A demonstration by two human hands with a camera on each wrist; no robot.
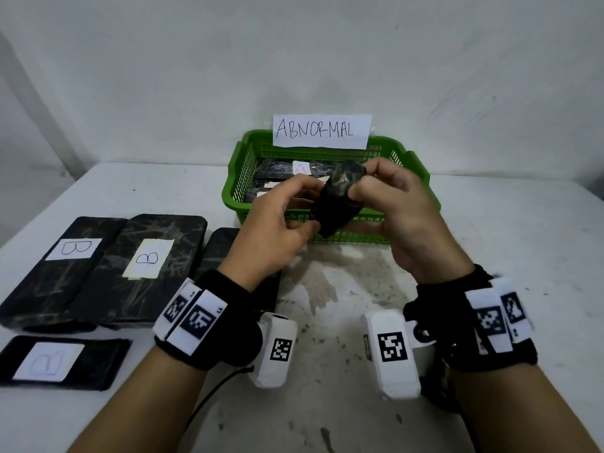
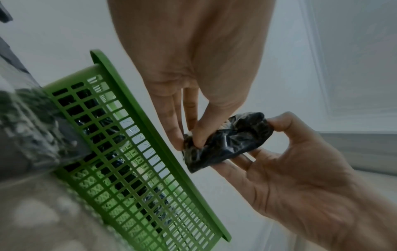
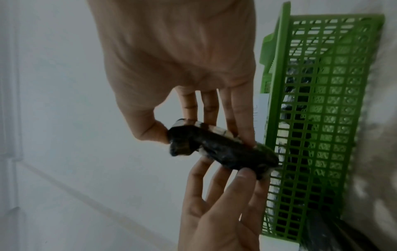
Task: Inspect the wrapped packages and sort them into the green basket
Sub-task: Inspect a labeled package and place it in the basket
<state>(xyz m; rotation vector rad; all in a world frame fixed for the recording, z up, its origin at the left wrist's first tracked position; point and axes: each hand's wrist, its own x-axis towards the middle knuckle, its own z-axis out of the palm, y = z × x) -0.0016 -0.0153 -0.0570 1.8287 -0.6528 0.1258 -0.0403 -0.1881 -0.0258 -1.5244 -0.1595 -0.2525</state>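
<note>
A small black wrapped package (image 1: 340, 197) (image 2: 225, 141) (image 3: 221, 149) is held in the air over the front wall of the green basket (image 1: 415, 165) (image 2: 133, 135) (image 3: 275, 84). My left hand (image 1: 315, 207) (image 2: 189, 141) pinches its lower end between thumb and fingers. My right hand (image 1: 361, 183) (image 3: 201, 137) pinches its upper end. The wrap looks crumpled, with pale material showing along one edge in the right wrist view. Inside the basket lie black packages (image 1: 277, 173), one with a white label marked A (image 1: 302, 168).
A paper sign reading ABNORMAL (image 1: 322, 130) stands on the basket's back rim. On the white table (image 1: 490, 240) to the left lie black packages labelled B (image 1: 68, 256) (image 1: 147, 266) (image 1: 49, 361). One more package (image 1: 222, 246) is partly hidden by my left wrist.
</note>
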